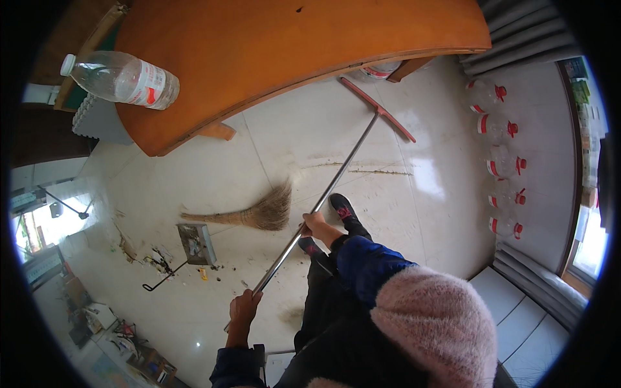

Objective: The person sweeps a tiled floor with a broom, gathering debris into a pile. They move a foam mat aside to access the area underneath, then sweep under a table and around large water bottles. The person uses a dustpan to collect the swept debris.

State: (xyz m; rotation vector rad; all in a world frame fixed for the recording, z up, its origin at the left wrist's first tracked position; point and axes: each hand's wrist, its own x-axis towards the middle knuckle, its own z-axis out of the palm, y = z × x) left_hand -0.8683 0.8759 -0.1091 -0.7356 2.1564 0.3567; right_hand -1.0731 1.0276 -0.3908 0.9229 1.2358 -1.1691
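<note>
Both my hands are wrapped round the silver metal pole of a floor squeegee (350,157), which slants across the view. My left hand (244,309) grips it near the lower end. Farther up the pole, my right hand (314,225) is closed around it. The squeegee's long red head (388,116) lies on the tiled floor close to the orange table, with lines of dirt (378,172) on the near side of it. To the left of the pole, a straw broom (268,208) lies flat. Beside it rests a metal dustpan (206,244) with a thin black handle.
The curved orange table (291,39) fills the far side, with a large clear bottle (129,81) on it. Several big plastic bottles with red caps (501,161) line the right wall. Scattered litter (158,260) lies left of the dustpan. My shoe (342,205) is near the pole.
</note>
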